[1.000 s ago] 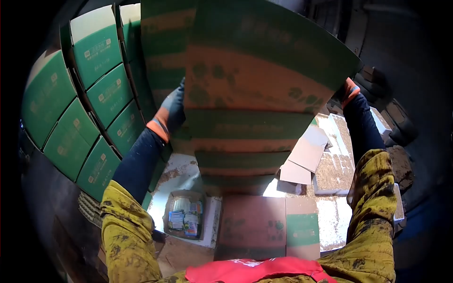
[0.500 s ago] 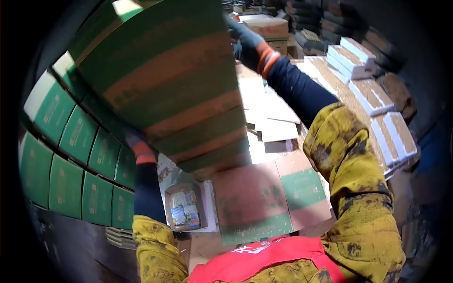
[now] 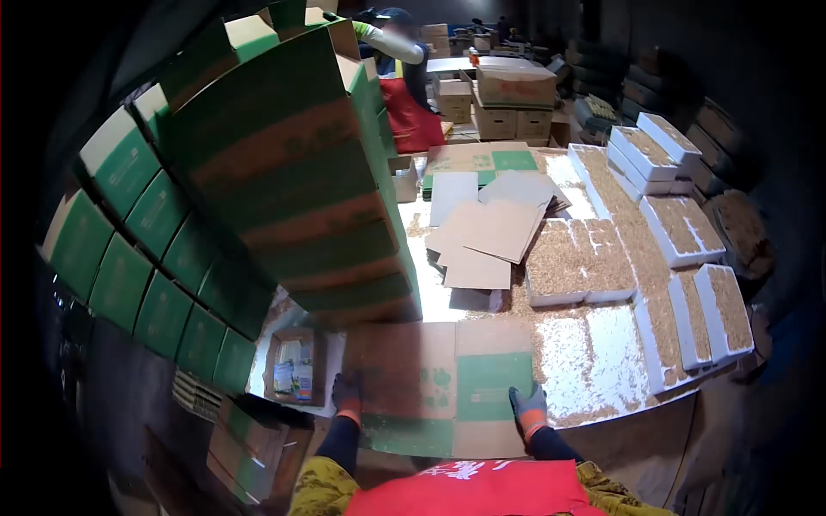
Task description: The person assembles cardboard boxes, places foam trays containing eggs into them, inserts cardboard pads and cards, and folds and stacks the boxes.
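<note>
A flattened brown and green cardboard box [image 3: 409, 387] lies on the work surface in front of me. Gloved in grey and orange, my left hand [image 3: 347, 397] is at its left edge, and my right hand [image 3: 528, 408] is at its right edge. Both hands look closed around the cardboard's sides. A tall stack of green and brown boxes [image 3: 292, 172] rises just beyond, at the left. Left of my left hand is a small open box [image 3: 297, 370] holding printed packets.
Green boxes [image 3: 163, 297] are piled at the left. Loose cardboard sheets [image 3: 495, 232] lie beyond the flat box. White trays with brown granular material [image 3: 680, 228] stand at the right. A co-worker in a red apron [image 3: 409, 112] is behind the tall stack.
Both my hands have left the tall stack and come down to the sides of the flat cardboard. The view has shifted, and the co-worker now shows.
</note>
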`<state>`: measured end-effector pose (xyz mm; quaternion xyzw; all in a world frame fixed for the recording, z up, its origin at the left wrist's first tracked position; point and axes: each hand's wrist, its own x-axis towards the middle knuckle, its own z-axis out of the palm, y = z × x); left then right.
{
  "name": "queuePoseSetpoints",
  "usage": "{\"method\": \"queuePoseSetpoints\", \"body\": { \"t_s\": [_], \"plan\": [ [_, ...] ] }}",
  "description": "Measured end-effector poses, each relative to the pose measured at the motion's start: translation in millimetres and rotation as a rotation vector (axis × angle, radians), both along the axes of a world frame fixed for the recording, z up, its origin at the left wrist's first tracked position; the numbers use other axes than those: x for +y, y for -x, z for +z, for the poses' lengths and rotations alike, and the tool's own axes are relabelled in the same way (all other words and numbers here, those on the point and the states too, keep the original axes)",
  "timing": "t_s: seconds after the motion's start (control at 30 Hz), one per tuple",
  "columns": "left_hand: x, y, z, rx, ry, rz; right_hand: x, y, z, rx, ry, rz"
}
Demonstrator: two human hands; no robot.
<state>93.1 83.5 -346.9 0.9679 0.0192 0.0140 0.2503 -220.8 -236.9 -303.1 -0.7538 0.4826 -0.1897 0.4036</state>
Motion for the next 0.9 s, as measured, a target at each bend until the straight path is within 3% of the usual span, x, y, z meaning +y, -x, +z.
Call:
{"method": "queuePoseSetpoints", "body": {
  "t_s": [0.03, 0.1, 0.13, 0.17, 0.27, 0.33, 0.4, 0.47, 0.53, 0.6, 0.63, 0.67, 0.73, 0.8, 0.83, 0.9],
  "plan": [
    [3.4, 9.1, 34.7, 0.144, 0.268, -0.141, -6.4, 2.4, 2.5, -0.098, -0.038, 0.042],
    [38.9, -38.3, -32.7, 0.047, 0.731, -0.093, -17.3, 0.2, 25.6, -0.331, -0.163, 0.096],
    [36.8, -39.1, -16.6, -0.008, 0.953, -0.085, -24.6, -0.5, 57.3, -0.462, -0.245, 0.11],
    [39.6, -28.6, -4.8, -0.096, 0.713, -0.026, -33.3, 0.0, 88.9, -0.52, -0.323, 0.099],
    [-14.5, 27.5, 142.4, -0.592, 0.651, 0.11, -70.8, -4.5, 124.5, -0.813, -0.381, 0.343],
    [-39.9, 67.1, 239.8, -0.909, 0.438, -0.005, -99.5, -8.4, 131.2, -0.764, -0.357, 0.506],
    [-47.9, 95.1, 306.4, -1.092, -0.001, -0.274, -129.8, -11.2, 97.9, -0.729, -0.364, 0.631],
    [-49.5, 110.8, 342.6, -0.744, -0.292, -0.679, -144.2, 3.2, 75.8, -0.51, -0.253, 0.597],
    [-43.9, 105.8, 370.8, -0.597, -0.299, -0.738, -137.7, 21.1, 83.2, -0.421, -0.005, 0.464],
    [-29.0, 100.5, 403.5, -0.305, -0.222, -0.865, -101.0, 23.4, 148.4, -0.651, 0.259, 0.14],
    [-25.5, 104.6, 407.0, -0.378, -0.26, -0.979, -77.9, 19.6, 192.9, -0.681, 0.504, 0.085],
    [-22.9, 102.4, 403.8, -0.28, -0.112, -1.014, -55.6, 7.8, 225.6, -0.797, 0.688, 0.108],
    [-16.9, 94.5, 389.5, -0.055, 0.173, -1.084, -22.0, -32.4, 276.0, -0.933, 0.945, 0.521],
    [-13.8, 85.4, 395.1, 0.03, 0.071, -1.127, 42.4, -45.5, 325.0, -0.247, 1.062, 0.734],
    [-14.4, 80.2, 399.3, 0.13, 0.037, -1.128, 55.0, -59.1, 317.6, -0.113, 1.053, 0.899],
    [-15.9, 61.6, 404.0, 0.322, -0.013, -1.157, 65.6, -56.0, 315.0, -0.127, 1.121, 0.832]
  ]
}}
